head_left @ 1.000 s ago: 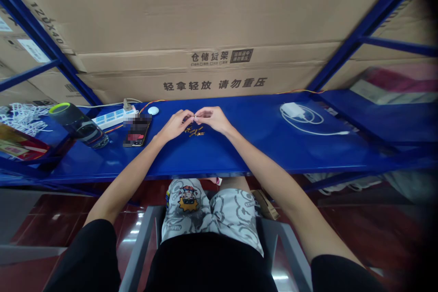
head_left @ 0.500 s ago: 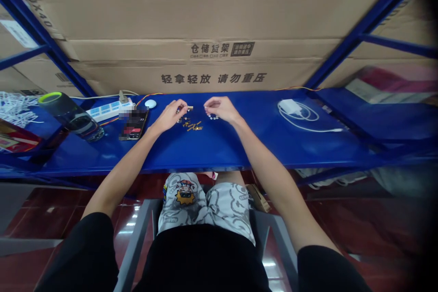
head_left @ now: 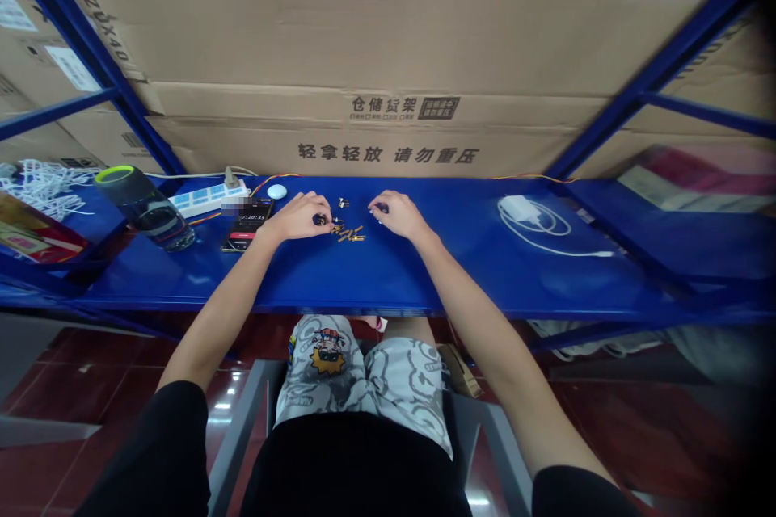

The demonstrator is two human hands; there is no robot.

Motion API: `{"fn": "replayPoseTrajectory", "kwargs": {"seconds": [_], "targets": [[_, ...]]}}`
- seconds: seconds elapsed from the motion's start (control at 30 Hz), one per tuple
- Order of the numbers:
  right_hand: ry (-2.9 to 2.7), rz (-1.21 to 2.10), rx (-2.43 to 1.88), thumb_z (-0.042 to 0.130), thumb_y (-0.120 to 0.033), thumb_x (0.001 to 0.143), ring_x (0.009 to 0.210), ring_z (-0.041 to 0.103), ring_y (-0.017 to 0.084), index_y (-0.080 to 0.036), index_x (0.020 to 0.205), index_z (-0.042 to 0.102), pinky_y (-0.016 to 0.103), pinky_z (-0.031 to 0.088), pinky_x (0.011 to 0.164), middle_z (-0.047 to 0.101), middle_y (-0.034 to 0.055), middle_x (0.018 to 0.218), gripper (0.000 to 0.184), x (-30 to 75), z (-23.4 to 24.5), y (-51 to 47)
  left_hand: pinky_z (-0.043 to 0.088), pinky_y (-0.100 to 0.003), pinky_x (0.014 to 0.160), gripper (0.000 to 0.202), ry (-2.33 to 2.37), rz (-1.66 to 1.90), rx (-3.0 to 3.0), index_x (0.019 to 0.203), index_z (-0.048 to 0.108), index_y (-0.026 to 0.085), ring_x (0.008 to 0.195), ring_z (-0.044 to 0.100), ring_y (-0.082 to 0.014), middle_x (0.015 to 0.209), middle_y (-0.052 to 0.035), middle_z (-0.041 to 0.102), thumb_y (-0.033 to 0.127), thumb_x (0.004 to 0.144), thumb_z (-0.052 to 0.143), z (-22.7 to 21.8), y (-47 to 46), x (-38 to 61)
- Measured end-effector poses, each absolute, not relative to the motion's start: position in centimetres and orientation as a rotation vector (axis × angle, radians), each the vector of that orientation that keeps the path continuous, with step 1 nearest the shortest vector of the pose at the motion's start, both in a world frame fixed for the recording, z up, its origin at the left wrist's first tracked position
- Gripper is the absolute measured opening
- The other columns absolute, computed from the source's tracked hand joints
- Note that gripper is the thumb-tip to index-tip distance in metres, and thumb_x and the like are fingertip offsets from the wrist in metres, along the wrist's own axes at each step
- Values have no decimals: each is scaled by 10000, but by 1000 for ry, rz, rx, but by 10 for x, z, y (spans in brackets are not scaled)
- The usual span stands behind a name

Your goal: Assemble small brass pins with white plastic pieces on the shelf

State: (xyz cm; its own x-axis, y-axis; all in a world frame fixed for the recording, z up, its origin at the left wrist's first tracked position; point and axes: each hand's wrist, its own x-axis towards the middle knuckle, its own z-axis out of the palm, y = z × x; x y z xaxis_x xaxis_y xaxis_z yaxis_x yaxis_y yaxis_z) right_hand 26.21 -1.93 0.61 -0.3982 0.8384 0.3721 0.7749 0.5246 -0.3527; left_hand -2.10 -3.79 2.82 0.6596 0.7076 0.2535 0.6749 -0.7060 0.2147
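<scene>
On the worktop (head_left: pixel 461 266), gold pieces (head_left: pixel 357 238) lie midway between front and back edges, beside the left hand (head_left: pixel 301 216), its fingers curled inward. Small parts (head_left: pixel 343 203) sit nearer the back edge. The right hand's (head_left: pixel 400 214) fingers curl too; whether either hand grips anything, I cannot tell.

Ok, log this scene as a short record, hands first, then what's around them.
Left hand: fingers curled, beside gold pieces; grip unclear
Right hand: fingers bent; grip unclear
Between hands: small dark-and-white part
Left side: phone, power strip, bottle
Right side: charger
Surface: blue shelf
Behind: carton
</scene>
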Motion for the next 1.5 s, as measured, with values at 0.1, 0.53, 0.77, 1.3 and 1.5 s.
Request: {"fn": "replayPoseTrajectory", "kwargs": {"seconds": [0.1,0.53,0.77,1.3,1.5], "targets": [[-2301,190,-1263,572,-168,909,941,644,225,-203,987,777,365,496,885,730,81,1008,223,255,3,-21,391,-443,996,240,1226,558,2776,861,734,224,994,560,-256,1042,-68,702,388,959,588,28,-37,-18],[-2410,-54,-1326,520,-268,1009,1153,563,307,-243,1299,685,452,441,951,663,129,1220,335,221,-4,-13,406,-495,1020,151,1369,565,2778,930,768,225,1043,574,-273,1057,-71,708,321,942,651,14,-33,1],[-2458,-91,-1268,518,-285,1027,1135,556,292,-239,1177,752,447,414,950,676,111,1178,282,211,-4,-10,419,-520,1000,109,1423,645,2661,905,764,216,1018,582,-286,1039,-78,716,276,921,675,12,-35,11],[-2262,322,-1250,686,-261,928,844,617,193,-231,975,798,329,469,822,697,53,954,124,225,-13,-11,429,-488,989,96,1370,695,2607,904,778,247,1005,598,-273,1037,-63,717,304,904,701,5,-28,9],[-2298,212,-1295,659,-292,956,988,633,242,-234,977,782,368,465,880,711,75,1022,138,226,-10,-14,434,-462,967,75,1355,700,2581,891,780,256,974,602,-259,1013,-61,717,289,888,713,6,-28,7]]}}
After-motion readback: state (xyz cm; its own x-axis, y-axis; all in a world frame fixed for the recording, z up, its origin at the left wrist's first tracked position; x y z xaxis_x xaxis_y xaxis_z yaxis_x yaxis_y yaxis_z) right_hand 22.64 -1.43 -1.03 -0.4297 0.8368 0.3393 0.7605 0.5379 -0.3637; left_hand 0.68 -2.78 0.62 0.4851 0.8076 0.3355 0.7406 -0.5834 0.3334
